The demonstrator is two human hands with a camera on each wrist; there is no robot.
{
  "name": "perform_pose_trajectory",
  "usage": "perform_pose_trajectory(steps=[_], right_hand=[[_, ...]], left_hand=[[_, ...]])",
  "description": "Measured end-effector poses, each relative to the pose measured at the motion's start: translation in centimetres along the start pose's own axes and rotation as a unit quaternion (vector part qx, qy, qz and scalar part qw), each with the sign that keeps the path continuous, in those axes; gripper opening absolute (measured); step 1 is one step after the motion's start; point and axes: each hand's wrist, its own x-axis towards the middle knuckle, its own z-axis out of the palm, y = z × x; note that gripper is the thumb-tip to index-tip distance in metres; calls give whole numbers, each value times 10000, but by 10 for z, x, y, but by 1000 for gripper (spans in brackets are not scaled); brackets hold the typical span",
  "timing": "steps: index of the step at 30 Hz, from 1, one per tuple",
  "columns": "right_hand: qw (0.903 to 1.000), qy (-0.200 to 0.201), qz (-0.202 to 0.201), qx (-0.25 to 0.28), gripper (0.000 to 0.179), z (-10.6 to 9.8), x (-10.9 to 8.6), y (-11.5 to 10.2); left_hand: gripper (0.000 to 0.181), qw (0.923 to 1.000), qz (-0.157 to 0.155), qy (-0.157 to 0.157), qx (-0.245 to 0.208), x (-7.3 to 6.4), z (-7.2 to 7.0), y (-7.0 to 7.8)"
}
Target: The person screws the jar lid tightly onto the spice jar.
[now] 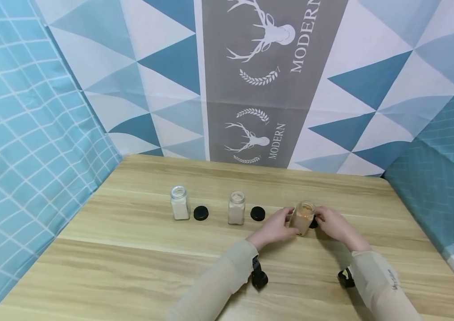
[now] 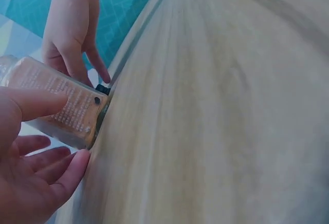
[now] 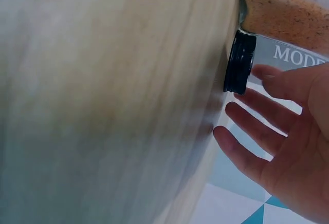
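Observation:
My left hand (image 1: pixel 277 227) grips an open glass jar (image 1: pixel 303 218) of orange-brown spice, thumb on one side and fingers on the other. Printed text shows on the jar (image 2: pixel 61 98) in the left wrist view, its base close to the tabletop. Just right of the jar, my right hand (image 1: pixel 333 224) is at a black lid (image 3: pixel 240 62) on the table. In the right wrist view, the thumb and index fingertip of that hand (image 3: pixel 293 111) are right at the lid's edge, while the other fingers are spread and loose.
Left of the hands stand an open jar of pale beige powder (image 1: pixel 237 209) and an open jar of white powder (image 1: pixel 180 205). Beside them lie a black lid (image 1: pixel 257 213) and another black lid (image 1: pixel 200 213). Patterned cloth (image 1: pixel 163 89) hangs behind the wooden table (image 1: pixel 130 267).

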Motion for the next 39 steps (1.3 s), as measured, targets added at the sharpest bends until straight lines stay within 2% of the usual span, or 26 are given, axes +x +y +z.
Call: perform_pose_trajectory(steps=[4, 10, 15, 21, 27, 39], right_hand=[[9996, -154, 221, 39, 26, 1, 4, -1], [9997, -53, 222, -39, 26, -2, 7, -1], [9997, -155, 205, 49, 31, -5, 8, -2], [9994, -271, 199, 64, 29, -5, 4, -3], [9987, -395, 317, 74, 40, -2, 1, -2], [9997, -51, 136, 173, 35, -4, -6, -1]], left_hand=[[59, 9999, 88, -10, 114, 2, -2, -2], [53, 9996, 202, 39, 172, 5, -2, -5], [50, 9996, 147, 18, 240, 7, -4, -9], [48, 9997, 99, -62, 197, 6, -2, -13], [47, 9998, 59, -51, 170, 4, 0, -13], [48, 9999, 28, -29, 163, 3, 1, -13]])
